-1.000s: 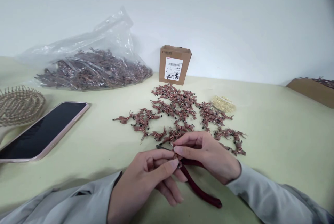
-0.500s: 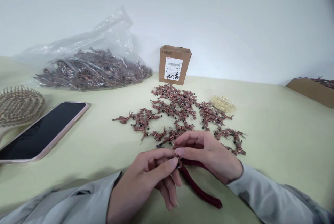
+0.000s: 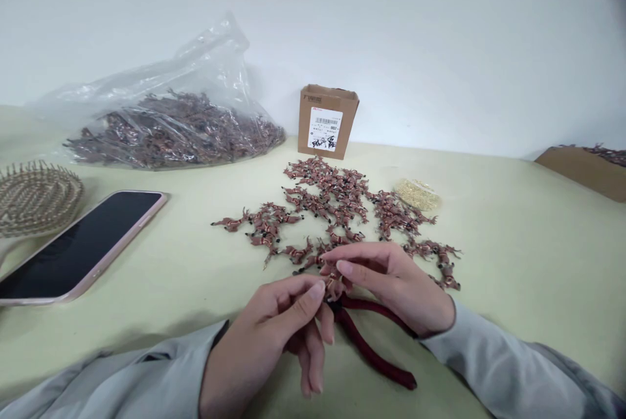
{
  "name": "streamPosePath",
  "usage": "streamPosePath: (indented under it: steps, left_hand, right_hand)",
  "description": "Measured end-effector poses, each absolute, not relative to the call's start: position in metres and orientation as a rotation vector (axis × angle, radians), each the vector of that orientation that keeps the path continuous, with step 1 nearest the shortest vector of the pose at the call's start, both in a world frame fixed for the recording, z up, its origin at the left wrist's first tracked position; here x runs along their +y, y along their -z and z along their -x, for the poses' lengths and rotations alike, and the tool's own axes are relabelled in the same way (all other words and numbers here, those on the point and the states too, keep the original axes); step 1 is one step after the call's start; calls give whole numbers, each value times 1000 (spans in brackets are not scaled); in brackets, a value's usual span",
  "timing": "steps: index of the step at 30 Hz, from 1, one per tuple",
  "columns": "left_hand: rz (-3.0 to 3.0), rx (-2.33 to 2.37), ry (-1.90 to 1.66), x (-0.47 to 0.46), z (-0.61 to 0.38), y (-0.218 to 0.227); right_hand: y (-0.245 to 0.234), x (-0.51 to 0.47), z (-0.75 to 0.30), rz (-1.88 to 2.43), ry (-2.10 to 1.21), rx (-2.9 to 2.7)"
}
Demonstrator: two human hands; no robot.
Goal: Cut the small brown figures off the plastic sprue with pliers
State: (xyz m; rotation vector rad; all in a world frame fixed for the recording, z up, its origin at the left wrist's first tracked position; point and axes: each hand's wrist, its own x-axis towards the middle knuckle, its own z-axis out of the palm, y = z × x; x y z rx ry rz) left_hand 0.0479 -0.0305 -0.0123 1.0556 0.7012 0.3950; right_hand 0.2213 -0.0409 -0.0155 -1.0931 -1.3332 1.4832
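Note:
A small brown reindeer figurine [image 3: 334, 288] is pinched between the thumb and fingers of my left hand [image 3: 274, 328], partly covered by them. Over its upper end, my right hand [image 3: 391, 279] has thumb and forefinger curled close together; what sits between those fingertips is too small to make out. Under both hands lie red-handled pliers [image 3: 374, 350], their handles spread towards me and their head mostly hidden. Just beyond my fingers, many more reindeer figurines [image 3: 332, 194] are spread in a loose pile on the table.
A clear plastic bag [image 3: 195, 126] full of brown figurines lies at the back left. Near the wall stands a cardboard box [image 3: 327, 122] with a label. A small bag of gold-coloured bits [image 3: 418, 194], a phone [image 3: 83, 246], a hairbrush [image 3: 39, 201] and another box [image 3: 581, 171] surround the pile.
My hands have drawn slightly apart at the fingertips, and the figurine between them shows more now. My right forefinger has lifted and reached a little leftward. The pliers stay put.

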Motion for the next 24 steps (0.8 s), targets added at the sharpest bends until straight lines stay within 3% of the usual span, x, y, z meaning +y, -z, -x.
streamPosePath:
  steps: [9, 24]
  left_hand:
    - [-1175, 850, -636, -37, -48, 6]
    - [-1451, 1017, -647, -37, -47, 6]
  right_hand:
    - [16, -42, -220, 1189, -1407, -1257]
    - [16, -44, -217, 1296, -1331, -1376]
